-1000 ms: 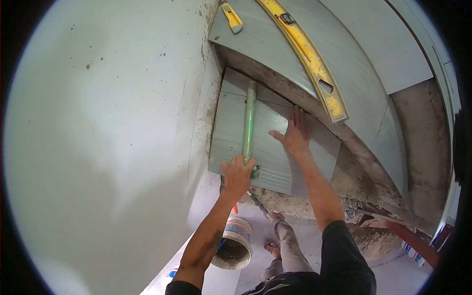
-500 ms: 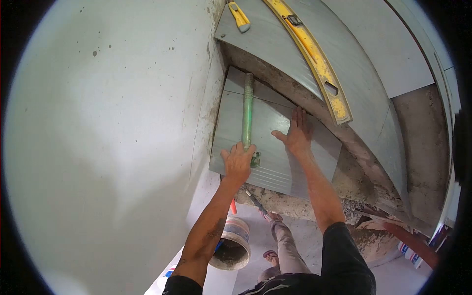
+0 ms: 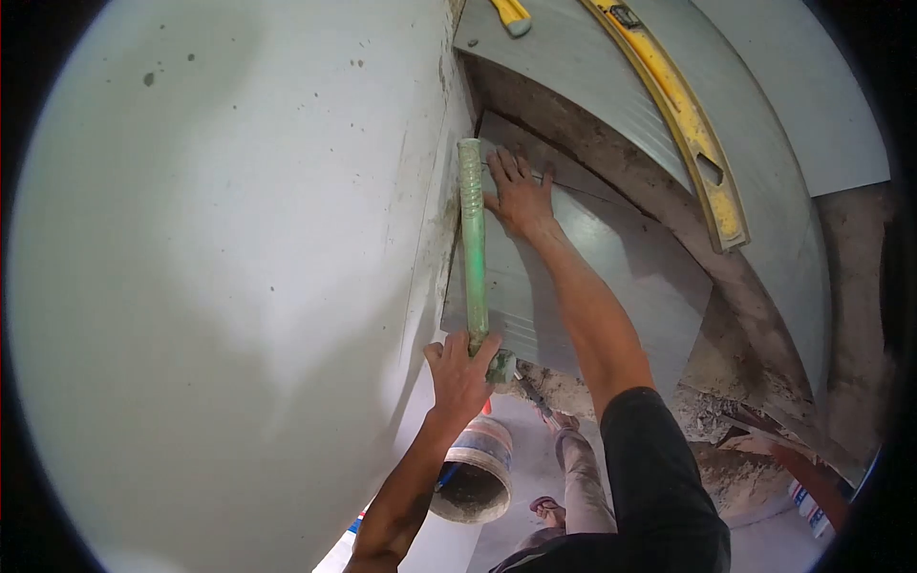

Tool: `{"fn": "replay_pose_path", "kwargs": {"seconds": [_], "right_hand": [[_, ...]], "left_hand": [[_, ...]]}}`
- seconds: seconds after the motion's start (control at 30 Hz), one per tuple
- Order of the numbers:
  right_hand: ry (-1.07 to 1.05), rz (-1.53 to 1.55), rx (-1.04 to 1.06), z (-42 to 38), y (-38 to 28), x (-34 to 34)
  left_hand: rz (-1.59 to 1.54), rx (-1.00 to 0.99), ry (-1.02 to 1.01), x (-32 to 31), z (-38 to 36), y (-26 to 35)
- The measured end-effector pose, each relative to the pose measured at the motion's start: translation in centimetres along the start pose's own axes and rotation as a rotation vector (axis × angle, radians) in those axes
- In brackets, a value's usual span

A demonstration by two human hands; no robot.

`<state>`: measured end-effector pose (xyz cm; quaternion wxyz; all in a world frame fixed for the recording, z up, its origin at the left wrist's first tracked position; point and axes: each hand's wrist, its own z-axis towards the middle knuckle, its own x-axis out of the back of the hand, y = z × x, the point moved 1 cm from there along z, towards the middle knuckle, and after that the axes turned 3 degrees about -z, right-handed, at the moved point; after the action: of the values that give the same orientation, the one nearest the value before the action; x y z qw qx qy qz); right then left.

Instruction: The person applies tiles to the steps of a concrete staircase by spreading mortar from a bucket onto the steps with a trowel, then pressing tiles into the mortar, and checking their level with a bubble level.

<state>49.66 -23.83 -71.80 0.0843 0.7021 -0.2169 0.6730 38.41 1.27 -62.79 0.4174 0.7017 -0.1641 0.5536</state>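
Note:
The head of a green-handled mallet [image 3: 475, 239] is gripped by my left hand [image 3: 462, 374], at the front edge of a grey tile. Its handle points away from me, along the wall side of the tile. My right hand [image 3: 522, 198] lies with spread fingers on the far left part of the grey tile [image 3: 611, 258], just right of the handle's end. A thin joint line crosses the tile surface near my right fingertips. The tile rests on a step below a higher tiled step.
A yellow level [image 3: 683, 119] and a yellow cutter [image 3: 514, 17] lie on the upper step [image 3: 583, 72]. The white wall [image 3: 239, 286] rises at left. Below are a bucket [image 3: 475, 482], a trowel-like tool [image 3: 535, 396] and rough mortar [image 3: 716, 353].
My right hand has moved left and farther away across the tile. The mallet has shifted toward me and the wall with my left hand. The view has shifted too.

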Motion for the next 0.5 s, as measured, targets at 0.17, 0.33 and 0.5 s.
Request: {"fn": "replay_pose_path", "kwargs": {"seconds": [0.17, 0.33, 0.5], "right_hand": [[-0.072, 0.003, 0.127, -1.0, 3.2, 1.0], [-0.144, 0.153, 0.1, -2.9, 6.7, 2.2], [-0.206, 0.093, 0.081, -2.4, 6.1, 2.9]], "left_hand": [[-0.042, 0.01, -0.006, -1.3, 0.3, -0.4], [-0.035, 0.026, -0.084, -2.2, 2.2, -0.4], [0.014, -0.076, 0.02, -2.7, 4.9, -0.3]]}}
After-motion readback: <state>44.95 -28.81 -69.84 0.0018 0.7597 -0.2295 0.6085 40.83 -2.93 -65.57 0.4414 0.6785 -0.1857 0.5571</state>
